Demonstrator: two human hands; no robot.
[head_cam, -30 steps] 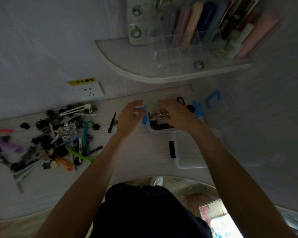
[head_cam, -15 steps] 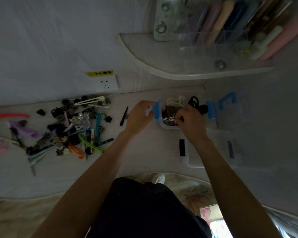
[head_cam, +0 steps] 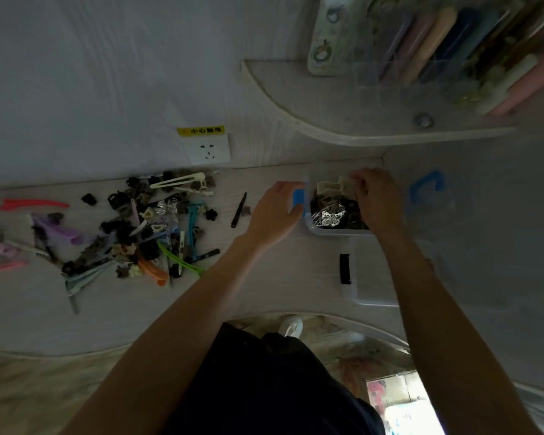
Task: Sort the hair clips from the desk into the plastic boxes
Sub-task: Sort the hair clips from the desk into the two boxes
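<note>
A clear plastic box [head_cam: 333, 231] with blue latches stands at the desk's back right, filled with several dark clips, a silver butterfly clip [head_cam: 332, 217] and a cream claw clip [head_cam: 328, 186]. My left hand [head_cam: 272, 211] rests against the box's left side at the blue latch [head_cam: 298, 197]. My right hand [head_cam: 376, 199] reaches into the box's far right part, fingers curled among the clips; what it grips is hidden. A heap of mixed hair clips [head_cam: 145, 227] lies on the desk to the left. A lone black clip [head_cam: 238, 210] lies between the heap and my left hand.
A second clear box [head_cam: 372, 277] with a black latch sits nearer to me, under my right forearm. A blue-latched lid [head_cam: 427, 189] lies to the right. A wall socket [head_cam: 208, 149] is behind the heap. A shelf [head_cam: 343, 120] with a clear organiser hangs above the box.
My right hand has moved from the box's near edge to its far right side. The silver butterfly clip now lies uncovered in the box. My left hand stays at the blue latch.
</note>
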